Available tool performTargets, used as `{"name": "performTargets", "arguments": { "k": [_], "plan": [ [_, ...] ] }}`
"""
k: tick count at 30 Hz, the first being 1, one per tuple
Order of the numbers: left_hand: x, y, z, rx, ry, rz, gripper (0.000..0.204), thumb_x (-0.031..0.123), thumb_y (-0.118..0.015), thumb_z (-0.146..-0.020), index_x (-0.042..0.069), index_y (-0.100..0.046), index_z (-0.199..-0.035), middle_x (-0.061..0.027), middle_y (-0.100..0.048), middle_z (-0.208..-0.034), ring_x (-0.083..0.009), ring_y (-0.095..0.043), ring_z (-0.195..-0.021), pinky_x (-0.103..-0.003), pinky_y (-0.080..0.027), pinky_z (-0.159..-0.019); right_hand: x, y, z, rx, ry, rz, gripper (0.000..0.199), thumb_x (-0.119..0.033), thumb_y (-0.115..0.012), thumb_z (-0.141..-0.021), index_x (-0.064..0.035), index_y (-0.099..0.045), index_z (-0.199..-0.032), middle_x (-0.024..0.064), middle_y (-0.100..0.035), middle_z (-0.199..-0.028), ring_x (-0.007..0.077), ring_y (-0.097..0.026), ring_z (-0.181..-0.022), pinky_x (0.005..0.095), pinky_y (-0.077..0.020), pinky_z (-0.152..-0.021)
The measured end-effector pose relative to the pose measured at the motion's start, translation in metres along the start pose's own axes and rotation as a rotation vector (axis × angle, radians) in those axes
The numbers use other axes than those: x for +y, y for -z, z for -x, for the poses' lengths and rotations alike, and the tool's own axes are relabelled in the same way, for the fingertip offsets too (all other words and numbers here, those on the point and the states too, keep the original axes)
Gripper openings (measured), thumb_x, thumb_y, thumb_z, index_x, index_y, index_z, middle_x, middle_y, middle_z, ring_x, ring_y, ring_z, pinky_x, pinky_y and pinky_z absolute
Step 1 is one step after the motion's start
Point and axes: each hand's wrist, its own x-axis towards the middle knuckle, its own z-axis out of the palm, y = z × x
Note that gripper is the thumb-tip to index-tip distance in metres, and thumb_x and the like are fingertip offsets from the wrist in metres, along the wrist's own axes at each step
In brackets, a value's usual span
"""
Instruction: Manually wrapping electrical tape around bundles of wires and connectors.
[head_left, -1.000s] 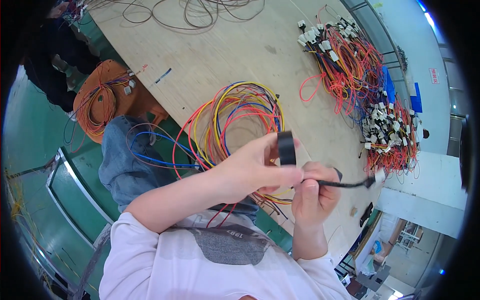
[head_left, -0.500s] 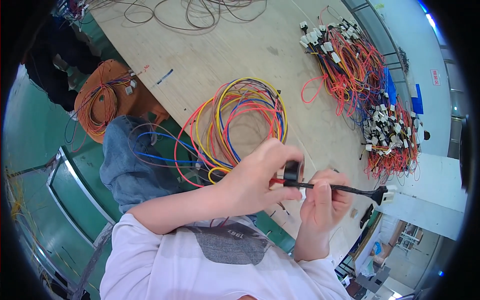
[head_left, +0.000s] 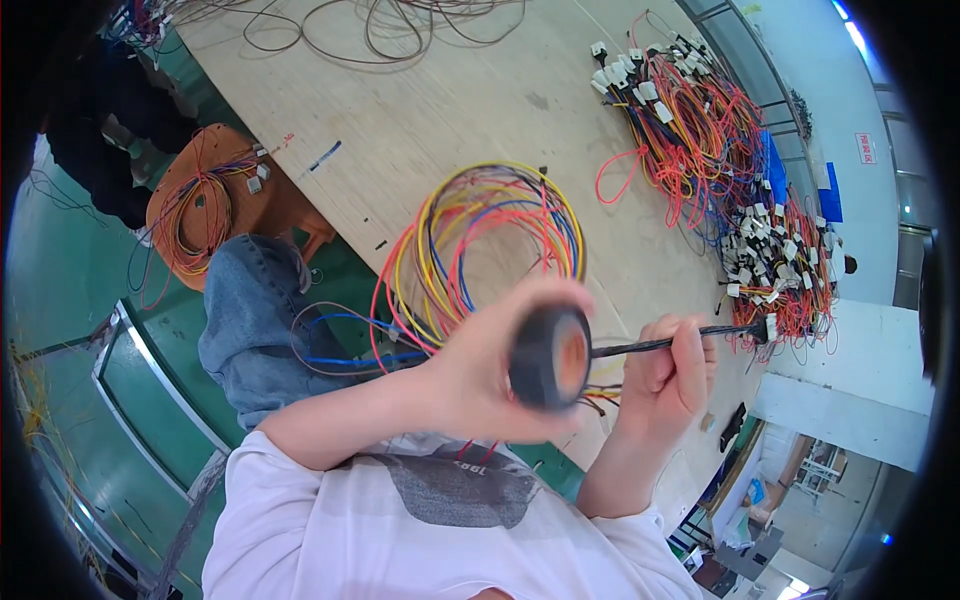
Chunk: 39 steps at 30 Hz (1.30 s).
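Observation:
My left hand (head_left: 480, 365) is wrapped around a roll of black tape (head_left: 535, 360), its orange-brown core facing right. A thin bundle of wires wrapped in black tape (head_left: 622, 350) stretches from the roll to the right. My right hand (head_left: 672, 370) pinches this bundle partway along, and a white connector (head_left: 770, 328) sits at its far right end. Behind my left hand, a coil of red, yellow, blue and brown wires (head_left: 578, 235) rests on the table. Some blue and brown loops hang past the table edge above my knee. Loose wire ends show below the bundle.
Heaps of wire harnesses (head_left: 690, 140) with white connectors lie along the table's right side. Long brown wires (head_left: 370, 40) spread over the far end of the wooden table (head_left: 450, 110). On the left, an orange stool (head_left: 165, 215) bears another coil. A metal frame (head_left: 160, 390) stands on the green floor.
The tape roll has swung round to show its core, and my left hand has opened wider about it. My right hand has shifted slightly right and up, with the bundle and connector raised.

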Motion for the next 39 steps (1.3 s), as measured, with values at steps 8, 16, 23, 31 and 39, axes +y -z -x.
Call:
{"name": "performTargets", "arguments": {
  "k": [8,16,23,31,39],
  "plan": [
    [0.000,-0.012,-0.004,0.049,0.297,-0.318,0.056,0.010,-0.075,-0.067,0.005,-0.044,-0.113,-0.0098,-0.047,-0.091,-0.0211,-0.055,-0.081,-0.030,-0.047,-0.063,0.004,-0.006,0.014,-0.047,0.242,0.253,0.004,0.002,-0.053,-0.079,0.0003,-0.053,-0.076,0.0083,-0.052,-0.067,0.0070,-0.039,-0.046,0.0181,-0.0285,-0.040],
    [0.000,-0.007,-0.009,0.100,0.506,0.551,0.057,0.005,-0.067,-0.077,0.003,-0.034,-0.123,0.0000,-0.048,-0.075,-0.0104,-0.050,-0.058,-0.025,-0.044,-0.055,0.009,-0.002,0.008,-0.028,0.193,0.066,0.007,-0.002,-0.051,-0.085,-0.0010,-0.052,-0.078,0.0081,-0.050,-0.064,0.0071,-0.036,-0.045,0.0192,-0.0255,-0.039],
    [-0.001,-0.003,0.008,0.005,0.114,-0.015,0.066,0.015,-0.079,-0.061,0.004,-0.041,-0.115,-0.0075,-0.049,-0.101,-0.0157,-0.050,-0.090,-0.030,-0.043,-0.076,-0.015,0.014,0.003,0.033,0.037,0.025,0.015,-0.009,-0.052,-0.088,-0.0014,-0.053,-0.075,0.0054,-0.048,-0.057,0.0050,-0.031,-0.040,0.0188,-0.0211,-0.037],
    [-0.018,-0.017,0.004,0.074,0.214,-0.429,0.064,0.010,-0.074,-0.067,0.003,-0.034,-0.116,-0.0157,-0.044,-0.095,-0.0268,-0.051,-0.078,-0.033,-0.046,-0.061,-0.013,-0.010,0.018,-0.012,0.318,0.417,0.004,0.000,-0.054,-0.074,-0.0010,-0.052,-0.070,0.0068,-0.049,-0.059,0.0091,-0.041,-0.043,0.0211,-0.0279,-0.040],
    [-0.012,-0.010,-0.005,0.095,0.439,0.441,0.070,-0.003,-0.067,-0.070,0.006,-0.030,-0.129,-0.0042,-0.054,-0.090,-0.0163,-0.057,-0.080,-0.024,-0.047,-0.069,-0.005,0.000,0.004,-0.051,0.207,0.142,0.006,-0.005,-0.055,-0.083,-0.0009,-0.051,-0.080,0.0093,-0.052,-0.066,0.0070,-0.038,-0.043,0.0181,-0.0290,-0.038]
  ]
}}
